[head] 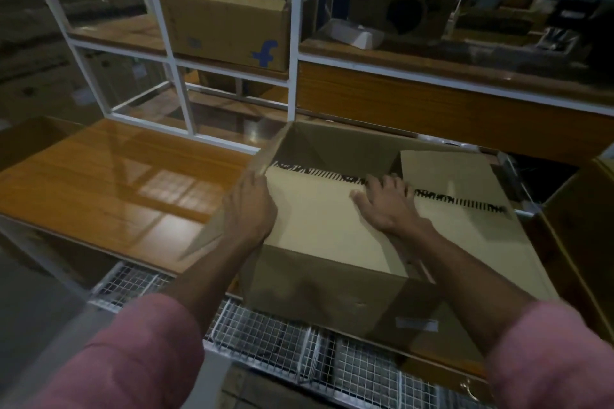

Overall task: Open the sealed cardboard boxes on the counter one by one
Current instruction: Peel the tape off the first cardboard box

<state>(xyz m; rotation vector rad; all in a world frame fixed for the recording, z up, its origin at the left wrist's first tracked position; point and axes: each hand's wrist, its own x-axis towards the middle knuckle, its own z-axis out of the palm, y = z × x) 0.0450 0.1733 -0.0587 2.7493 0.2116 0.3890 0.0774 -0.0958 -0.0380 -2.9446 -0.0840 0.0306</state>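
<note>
A large brown cardboard box [332, 289] stands on the wooden counter [109, 189] in front of me, its top flaps raised. Inside lies a pale flat sheet with a black striped band across it [319, 226]. My left hand [251, 209] grips the box's left side flap near its upper edge. My right hand [388, 199] rests flat, fingers spread, on the pale sheet next to the striped band. A smaller inner flap [445, 173] lies at the right of the box. Both forearms wear pink sleeves.
Behind the counter a white-framed glass partition [294, 43] stands, with another cardboard box bearing a blue mark [226, 23] on a shelf beyond. Another box's edge [584, 219] is at far right, a brown box corner [30, 139] at far left. Wire mesh [265, 339] runs below the counter.
</note>
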